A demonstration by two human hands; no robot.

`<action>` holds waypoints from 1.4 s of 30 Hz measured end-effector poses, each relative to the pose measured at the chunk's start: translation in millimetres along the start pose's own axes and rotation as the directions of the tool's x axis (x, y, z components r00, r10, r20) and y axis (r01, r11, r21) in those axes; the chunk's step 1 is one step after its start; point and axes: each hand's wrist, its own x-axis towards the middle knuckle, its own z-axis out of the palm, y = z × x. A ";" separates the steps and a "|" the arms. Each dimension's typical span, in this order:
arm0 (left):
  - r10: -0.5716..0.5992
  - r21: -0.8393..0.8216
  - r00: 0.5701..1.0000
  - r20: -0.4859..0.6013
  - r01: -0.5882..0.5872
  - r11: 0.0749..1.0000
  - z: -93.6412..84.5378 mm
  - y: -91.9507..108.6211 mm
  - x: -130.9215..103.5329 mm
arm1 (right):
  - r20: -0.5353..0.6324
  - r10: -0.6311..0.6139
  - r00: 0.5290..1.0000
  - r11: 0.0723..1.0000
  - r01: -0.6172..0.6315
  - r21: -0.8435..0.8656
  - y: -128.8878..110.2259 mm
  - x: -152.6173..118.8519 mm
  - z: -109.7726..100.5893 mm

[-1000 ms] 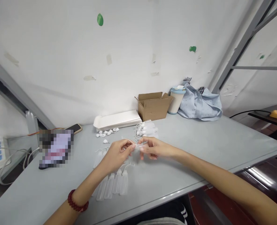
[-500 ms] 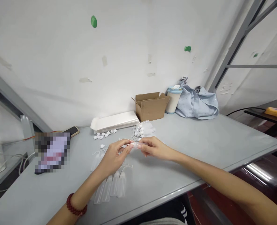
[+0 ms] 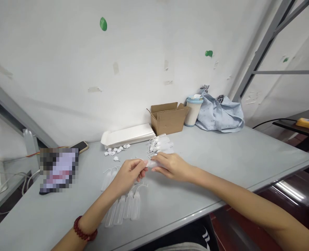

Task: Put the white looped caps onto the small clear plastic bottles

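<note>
Over the middle of the table, a small clear plastic bottle (image 3: 152, 163) lies sideways between my two hands. My left hand (image 3: 132, 171) is closed, thumb and fingers pinching the bottle's white cap end, which they mostly hide. The bottle's body is gripped by my right hand (image 3: 172, 166) from the right. Several similar capped bottles (image 3: 121, 211) lie in a row below my left forearm, and a few more bottles (image 3: 106, 179) lie left of it. Beyond my hands is a pile of clear bottles (image 3: 163, 141). A single white cap (image 3: 116, 158) rests near my left hand.
Several white caps (image 3: 115, 151) lie before a flat white box (image 3: 129, 135). Behind stand an open cardboard box (image 3: 170, 120), a lidded cup (image 3: 193, 111) and a light blue bag (image 3: 219, 115). At left are a phone (image 3: 81, 146) and a blurred-out item (image 3: 60, 169).
My left fingers have curled in more tightly at the cap end. The right hand has changed its hold, its fingers now stretched along the bottle. The single loose cap has shifted slightly away.
</note>
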 end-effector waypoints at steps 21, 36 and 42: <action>0.224 0.329 0.969 0.108 -0.248 0.911 4.0 3.7 -8.4 | -0.011 0.088 0.996 0.877 -0.072 0.475 -3.4 3.4 -15.3; 0.887 0.898 0.396 0.239 -0.438 -0.047 10.2 -7.6 -4.9 | 0.165 0.346 0.924 0.353 -0.291 0.889 1.9 5.8 -6.8; 0.851 0.856 0.514 0.112 -0.485 0.181 3.6 -12.5 1.9 | 0.137 0.457 0.879 0.346 -0.317 0.883 11.3 10.3 -14.4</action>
